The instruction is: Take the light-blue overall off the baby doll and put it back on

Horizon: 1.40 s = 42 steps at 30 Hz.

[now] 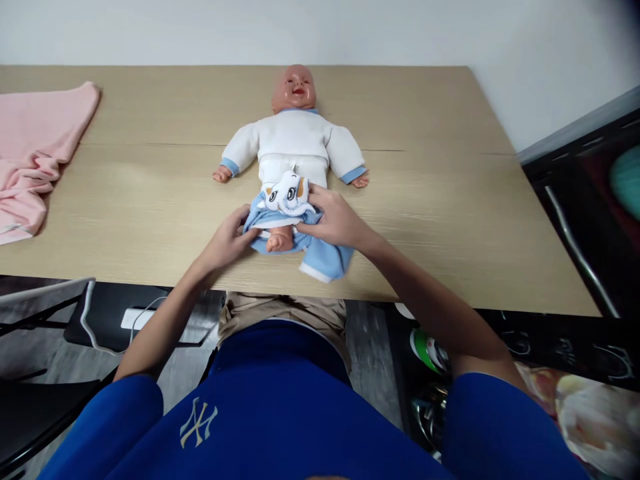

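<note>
A baby doll (295, 90) lies face up on the table, its head toward the wall. It wears a white top (295, 137) with blue cuffs, and its arms are spread. Light blue baby trousers (327, 259) with a white animal face are bunched round its lower legs, and one bare foot pokes out of a leg opening. My left hand (230, 238) grips the trousers' left edge between thumb and fingers. On the other side my right hand (336, 217) is closed on the cloth beside the animal face. The other foot is hidden in the fabric.
Pink cloth (43, 147) lies crumpled at the table's left end. The wooden table (425, 220) meets a white wall at the back. A black chair (45, 413) stands at lower left, with a white cable near it. Dark shelving with assorted items stands at right.
</note>
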### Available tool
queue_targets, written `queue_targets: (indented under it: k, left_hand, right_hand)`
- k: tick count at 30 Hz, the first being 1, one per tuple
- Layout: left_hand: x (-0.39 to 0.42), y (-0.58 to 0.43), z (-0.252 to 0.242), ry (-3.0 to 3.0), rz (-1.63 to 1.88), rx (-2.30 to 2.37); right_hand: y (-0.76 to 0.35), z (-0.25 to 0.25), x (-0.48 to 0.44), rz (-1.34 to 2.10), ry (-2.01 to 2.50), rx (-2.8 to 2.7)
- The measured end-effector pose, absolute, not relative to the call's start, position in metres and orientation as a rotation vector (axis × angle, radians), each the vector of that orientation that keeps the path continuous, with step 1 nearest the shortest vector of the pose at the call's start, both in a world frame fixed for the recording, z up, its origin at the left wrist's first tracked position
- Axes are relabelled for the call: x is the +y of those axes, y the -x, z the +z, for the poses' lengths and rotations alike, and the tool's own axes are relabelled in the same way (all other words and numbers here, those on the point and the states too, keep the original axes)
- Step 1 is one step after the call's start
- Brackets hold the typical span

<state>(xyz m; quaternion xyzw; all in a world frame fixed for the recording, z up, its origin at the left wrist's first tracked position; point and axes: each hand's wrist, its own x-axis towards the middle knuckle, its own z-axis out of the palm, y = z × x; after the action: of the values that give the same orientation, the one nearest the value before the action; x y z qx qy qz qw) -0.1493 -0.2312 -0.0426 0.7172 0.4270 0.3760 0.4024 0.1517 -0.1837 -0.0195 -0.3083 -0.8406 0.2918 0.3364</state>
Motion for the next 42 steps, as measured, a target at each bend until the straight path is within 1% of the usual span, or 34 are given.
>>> queue_targets:
  k: [7, 11, 14, 17, 19, 22, 26, 28, 30, 33, 38, 40, 42]
  left_hand:
    - [-0.184, 0.168, -0.012, -1.666, 0.633, 0.836]
    - [-0.181, 0.180, 0.013, -1.735, 0.474, 0.771]
    - [-0.176, 0.190, 0.031, -1.818, 0.384, 0.871]
    - [-0.169, 0.185, 0.049, -1.943, 0.436, 1.152]
    - [-0.163, 0.169, 0.061, -2.031, 0.495, 1.268]
    - [-0.151, 0.133, 0.075, -2.212, 0.464, 1.153]
    - [-0.125, 0.094, 0.083, -2.362, 0.179, 0.815]
    - [-0.114, 0.084, 0.086, -2.315, -0.011, 0.738]
    - [-0.107, 0.078, 0.086, -2.223, -0.086, 0.681]
    - [-0.104, 0.072, 0.082, -2.069, -0.026, 0.580]
    - [-0.100, 0.070, 0.060, -1.828, 0.172, 0.511]
    - [-0.097, 0.071, 0.053, -1.799, 0.107, 0.442]
    - [-0.096, 0.072, 0.050, -1.793, 0.022, 0.394]
  right_hand:
    - [-0.158, -0.007, -0.151, 1.105, 0.775, -2.264]
    - [-0.173, -0.010, -0.160, 1.306, 0.731, -2.066]
    - [-0.184, -0.018, -0.166, 1.508, 0.692, -1.803]
    - [-0.188, -0.025, -0.167, 1.639, 0.634, -1.557]
    - [-0.189, -0.026, -0.165, 1.638, 0.623, -1.485]
    - [-0.192, -0.022, -0.164, 1.589, 0.674, -1.539]
    - [-0.204, -0.008, -0.169, 1.664, 0.785, -1.795]
    - [-0.209, 0.000, -0.173, 1.675, 0.841, -1.966]
    - [-0.211, 0.005, -0.177, 1.636, 0.840, -2.106]
    - [-0.208, 0.004, -0.180, 1.597, 0.720, -2.113]
    - [-0.202, -0.006, -0.180, 1.536, 0.632, -1.756]
    - [-0.203, -0.005, -0.180, 1.578, 0.648, -1.776]
    - [-0.208, 0.000, -0.182, 1.688, 0.650, -1.881]
